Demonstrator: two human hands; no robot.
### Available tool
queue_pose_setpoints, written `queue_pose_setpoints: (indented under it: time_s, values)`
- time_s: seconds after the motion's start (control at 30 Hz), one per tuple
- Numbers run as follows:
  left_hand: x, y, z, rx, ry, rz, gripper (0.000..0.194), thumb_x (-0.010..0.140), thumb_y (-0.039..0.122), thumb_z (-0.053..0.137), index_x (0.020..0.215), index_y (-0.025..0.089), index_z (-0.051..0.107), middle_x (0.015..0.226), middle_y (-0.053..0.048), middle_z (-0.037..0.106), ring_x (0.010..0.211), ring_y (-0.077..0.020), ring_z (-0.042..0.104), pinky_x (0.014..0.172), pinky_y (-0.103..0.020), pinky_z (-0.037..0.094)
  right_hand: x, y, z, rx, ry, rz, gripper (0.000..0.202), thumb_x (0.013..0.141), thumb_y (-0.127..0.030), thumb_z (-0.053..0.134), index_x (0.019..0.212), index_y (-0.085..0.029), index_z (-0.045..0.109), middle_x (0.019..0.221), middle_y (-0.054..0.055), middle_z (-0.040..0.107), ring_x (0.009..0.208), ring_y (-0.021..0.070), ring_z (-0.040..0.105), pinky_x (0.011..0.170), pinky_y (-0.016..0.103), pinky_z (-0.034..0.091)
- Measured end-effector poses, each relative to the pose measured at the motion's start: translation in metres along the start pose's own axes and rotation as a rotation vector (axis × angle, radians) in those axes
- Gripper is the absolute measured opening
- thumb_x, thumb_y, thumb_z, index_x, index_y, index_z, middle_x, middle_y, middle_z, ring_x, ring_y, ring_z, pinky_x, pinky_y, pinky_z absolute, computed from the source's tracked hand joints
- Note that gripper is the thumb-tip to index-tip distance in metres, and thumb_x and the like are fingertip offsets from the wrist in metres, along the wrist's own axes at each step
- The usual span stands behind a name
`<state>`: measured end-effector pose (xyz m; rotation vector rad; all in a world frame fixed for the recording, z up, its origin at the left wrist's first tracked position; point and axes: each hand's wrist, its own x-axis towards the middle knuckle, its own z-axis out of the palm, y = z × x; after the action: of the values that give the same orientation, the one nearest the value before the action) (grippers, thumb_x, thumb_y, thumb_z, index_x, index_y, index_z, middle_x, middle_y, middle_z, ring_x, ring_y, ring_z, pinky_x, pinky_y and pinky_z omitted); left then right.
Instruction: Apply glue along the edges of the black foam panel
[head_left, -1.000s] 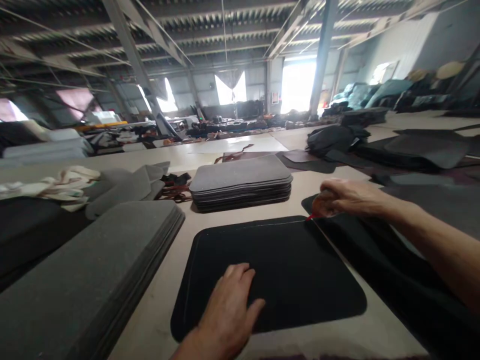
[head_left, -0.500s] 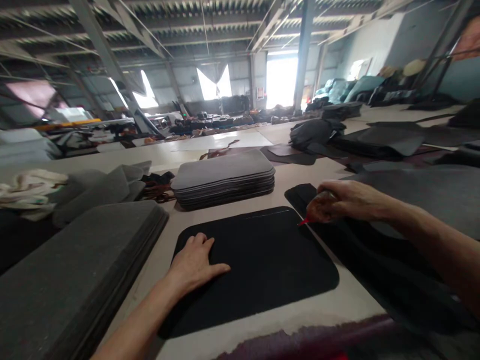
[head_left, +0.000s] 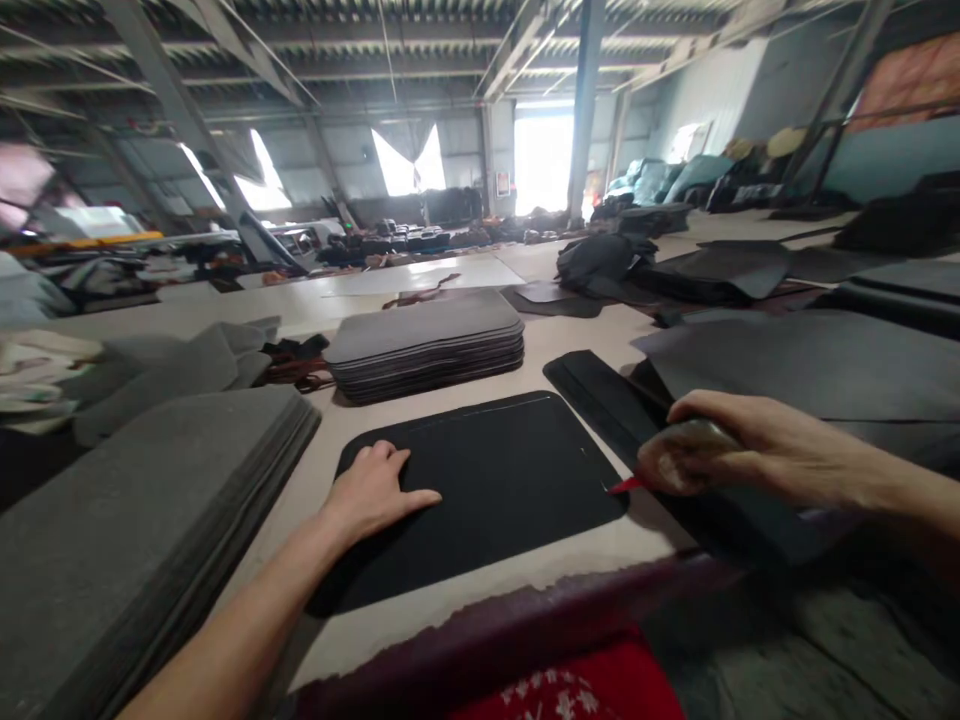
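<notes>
A black rounded-corner mat piece [head_left: 495,470] lies flat on the pale table [head_left: 480,590] in front of me. My left hand [head_left: 371,490] rests palm down on its left part, fingers spread. My right hand [head_left: 720,455] is closed around a small bottle with a red tip [head_left: 626,486]. The tip touches the mat's right edge near the front corner. A thin pale line runs along the mat's far edge and down its right edge.
A stack of grey mat pieces [head_left: 427,340] sits behind the black mat. A larger grey stack [head_left: 142,500] fills the left. Black sheets and a black strip [head_left: 600,400] lie to the right. Crumpled grey fabric [head_left: 172,365] lies at far left. The table's front edge [head_left: 525,620] is close.
My right hand with the red-tipped bottle has travelled from the mat's far right corner down the right edge towards me. My left hand shifted to the mat's left side. The view moved back.
</notes>
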<state>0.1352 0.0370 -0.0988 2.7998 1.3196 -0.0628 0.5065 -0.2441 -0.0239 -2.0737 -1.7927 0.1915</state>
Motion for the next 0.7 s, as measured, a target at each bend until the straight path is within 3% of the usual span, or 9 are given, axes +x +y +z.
queue_pose_setpoints:
  time_s: [0.1, 0.2, 0.37, 0.6, 0.7]
  values:
    - [0.001, -0.001, 0.001, 0.011, 0.003, 0.006, 0.097, 0.076, 0.084, 0.051, 0.139, 0.01, 0.056, 0.13, -0.02, 0.053, 0.12, -0.038, 0.049, 0.109, -0.047, 0.04, -0.016, 0.006, 0.002, 0.161, -0.096, 0.091, 0.027, 0.084, -0.043, 0.063, 0.108, -0.03, 0.062, 0.098, 0.0, 0.07, 0.088, 0.0287, 0.067, 0.07, 0.035, 0.057]
    - [0.0, -0.001, 0.001, 0.014, 0.008, 0.01, 0.095, 0.076, 0.084, 0.05, 0.137, 0.011, 0.058, 0.129, -0.02, 0.054, 0.12, -0.0385, 0.05, 0.108, -0.048, 0.041, -0.025, 0.009, 0.005, 0.215, -0.089, 0.129, 0.03, 0.086, -0.043, 0.064, 0.113, -0.029, 0.06, 0.103, 0.002, 0.07, 0.093, 0.03, 0.067, 0.075, 0.037, 0.057]
    - [0.0, -0.002, -0.003, -0.016, 0.012, 0.031, 0.093, 0.076, 0.08, 0.053, 0.134, 0.008, 0.06, 0.128, -0.021, 0.055, 0.12, -0.0404, 0.051, 0.107, -0.051, 0.042, -0.019, 0.001, 0.015, 0.28, -0.102, 0.098, 0.032, 0.085, -0.049, 0.072, 0.111, -0.034, 0.061, 0.103, 0.0, 0.07, 0.092, 0.0304, 0.067, 0.072, 0.037, 0.058]
    - [0.007, -0.02, -0.013, -0.165, -0.035, 0.049, 0.066, 0.086, 0.05, 0.047, 0.138, 0.011, 0.058, 0.135, -0.015, 0.059, 0.114, -0.0283, 0.062, 0.107, -0.037, 0.045, 0.025, -0.042, 0.032, 0.21, -0.199, -0.187, 0.03, 0.092, -0.05, 0.064, 0.111, -0.027, 0.058, 0.1, 0.002, 0.065, 0.088, 0.0238, 0.063, 0.07, 0.032, 0.051]
    - [0.01, -0.029, -0.016, -0.256, -0.053, 0.038, 0.061, 0.085, 0.041, 0.048, 0.138, 0.013, 0.058, 0.136, -0.011, 0.062, 0.116, -0.0253, 0.063, 0.106, -0.032, 0.047, 0.05, -0.065, 0.042, 0.189, -0.244, -0.341, 0.027, 0.094, -0.042, 0.063, 0.113, -0.024, 0.056, 0.103, 0.003, 0.062, 0.09, 0.0209, 0.06, 0.073, 0.03, 0.046]
